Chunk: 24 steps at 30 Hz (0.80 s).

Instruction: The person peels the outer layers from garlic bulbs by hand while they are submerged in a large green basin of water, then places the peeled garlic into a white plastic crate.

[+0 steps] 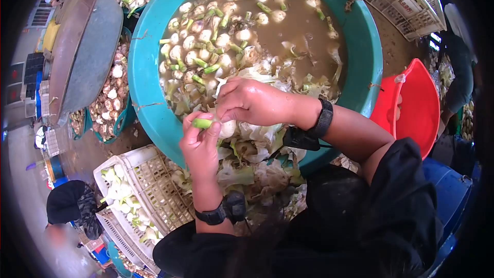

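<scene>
My left hand (199,146) is closed around a fresh garlic bulb (227,130), whose short green stem (203,123) pokes out between thumb and fingers. Bent over from the right, my right hand (246,102) has its fingertips pinched together at the top of the same bulb. Whether a bit of skin is between those fingertips is hidden. Under both hands lies a heap of loose pale garlic peel (262,136) on the near side of a big green tub (149,67). Many garlic bulbs (205,36) with cut stems float in its brown water.
At the lower left, a white plastic crate (159,185) stands beside peeled garlic (123,195). A red basin (419,108) is to the right, and another crate (406,5) at the upper right. Tubs of unpeeled garlic (113,92) line the left. A person (72,206) bends over there.
</scene>
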Motion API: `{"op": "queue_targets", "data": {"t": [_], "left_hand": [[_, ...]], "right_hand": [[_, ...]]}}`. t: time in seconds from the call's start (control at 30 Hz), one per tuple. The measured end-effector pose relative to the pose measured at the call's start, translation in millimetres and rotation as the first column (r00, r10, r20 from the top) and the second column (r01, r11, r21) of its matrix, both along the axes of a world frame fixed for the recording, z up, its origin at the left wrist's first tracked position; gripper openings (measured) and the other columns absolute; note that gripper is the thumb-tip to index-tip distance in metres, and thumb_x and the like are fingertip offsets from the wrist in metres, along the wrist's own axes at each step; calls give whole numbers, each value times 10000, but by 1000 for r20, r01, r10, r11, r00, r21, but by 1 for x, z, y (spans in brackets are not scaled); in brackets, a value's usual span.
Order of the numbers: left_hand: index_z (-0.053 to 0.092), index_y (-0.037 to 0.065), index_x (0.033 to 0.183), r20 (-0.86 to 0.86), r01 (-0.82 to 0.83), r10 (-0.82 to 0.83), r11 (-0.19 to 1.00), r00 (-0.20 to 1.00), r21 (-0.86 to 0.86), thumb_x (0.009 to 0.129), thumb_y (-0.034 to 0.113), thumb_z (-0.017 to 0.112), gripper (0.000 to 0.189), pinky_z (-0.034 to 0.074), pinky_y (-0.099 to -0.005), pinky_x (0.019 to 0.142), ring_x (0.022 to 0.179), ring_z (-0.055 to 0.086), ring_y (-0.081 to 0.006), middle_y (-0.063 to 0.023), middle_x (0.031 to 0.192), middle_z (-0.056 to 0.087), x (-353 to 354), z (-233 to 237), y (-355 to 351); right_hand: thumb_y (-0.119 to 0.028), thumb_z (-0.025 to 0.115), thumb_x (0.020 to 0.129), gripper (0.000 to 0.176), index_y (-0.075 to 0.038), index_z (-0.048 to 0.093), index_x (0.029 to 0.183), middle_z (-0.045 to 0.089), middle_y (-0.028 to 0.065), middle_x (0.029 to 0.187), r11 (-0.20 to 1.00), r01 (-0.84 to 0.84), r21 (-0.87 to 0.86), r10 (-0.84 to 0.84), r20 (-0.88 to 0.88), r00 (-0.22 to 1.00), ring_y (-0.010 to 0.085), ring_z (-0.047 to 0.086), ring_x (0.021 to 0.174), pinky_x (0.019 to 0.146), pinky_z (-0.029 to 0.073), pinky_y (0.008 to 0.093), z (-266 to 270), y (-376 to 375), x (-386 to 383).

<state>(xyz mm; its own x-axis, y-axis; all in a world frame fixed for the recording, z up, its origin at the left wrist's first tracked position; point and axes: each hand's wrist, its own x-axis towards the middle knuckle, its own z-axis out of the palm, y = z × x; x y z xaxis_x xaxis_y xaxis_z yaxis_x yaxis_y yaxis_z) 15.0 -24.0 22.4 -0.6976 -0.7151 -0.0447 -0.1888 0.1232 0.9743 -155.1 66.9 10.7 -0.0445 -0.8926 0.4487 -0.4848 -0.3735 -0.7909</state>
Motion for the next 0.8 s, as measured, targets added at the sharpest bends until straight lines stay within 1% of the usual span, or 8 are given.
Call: {"op": "queue_targets", "data": {"t": [0.07,0.13,0.3,0.37,0.47,0.6,0.77,0.8], "left_hand": [[533,21,1019,92,-21,16,998,996,55,834,159,593,239,440,-256,788,896,537,-127,-30,994,563,-2,-3,3],[540,57,1021,-36,-239,389,633,920,737,835,279,584,293,493,-277,719,837,578,-148,-27,923,604,-10,-2,8],[543,97,1023,52,-332,523,458,851,825,814,378,587,353,483,-236,582,743,589,-139,-25,913,612,12,-10,-27],[559,56,973,-27,-480,540,770,841,421,811,307,621,305,452,-218,589,715,573,-126,-30,882,606,-2,0,-4],[572,7,906,-108,-446,435,888,894,-109,792,117,647,176,452,-212,575,681,549,-108,-35,851,584,-9,-3,15],[599,10,844,-169,-346,320,652,932,-674,678,2,719,205,460,-297,602,699,547,-178,-73,798,572,-18,1,29],[593,10,825,-137,-256,247,555,959,-792,693,20,710,177,448,-274,579,675,545,-172,-79,779,578,-19,-1,32],[579,9,813,-208,-457,408,768,889,-449,728,40,684,138,438,-253,565,649,536,-148,-74,763,582,-20,0,36]], "right_hand": [[-66,607,698,128,-37,605,823,564,99,840,996,76,-47,-81,-111,991,261,540,808,708,435,335,6,9,4],[-65,582,672,75,-32,624,724,565,97,811,984,143,-110,-164,-211,964,248,542,772,707,448,320,7,23,10],[-92,538,719,94,-75,569,807,571,107,843,814,509,281,-138,-757,638,259,554,828,693,457,364,-33,60,-12],[-112,545,745,85,-60,570,808,575,120,802,799,477,365,-254,-515,819,275,564,776,656,456,372,-18,48,-7],[-207,578,789,199,-10,578,764,577,153,710,884,299,359,-337,46,940,317,561,645,581,449,371,19,24,9],[-213,586,748,203,-15,583,699,571,148,638,851,338,402,-375,15,927,328,559,591,549,452,379,26,10,22],[-187,548,728,183,-18,585,670,571,157,611,832,422,360,-398,-142,906,339,564,575,551,461,404,11,8,23],[-191,534,729,191,-20,587,664,571,163,613,767,459,449,-416,-197,888,340,564,578,561,465,410,4,11,18]]}}
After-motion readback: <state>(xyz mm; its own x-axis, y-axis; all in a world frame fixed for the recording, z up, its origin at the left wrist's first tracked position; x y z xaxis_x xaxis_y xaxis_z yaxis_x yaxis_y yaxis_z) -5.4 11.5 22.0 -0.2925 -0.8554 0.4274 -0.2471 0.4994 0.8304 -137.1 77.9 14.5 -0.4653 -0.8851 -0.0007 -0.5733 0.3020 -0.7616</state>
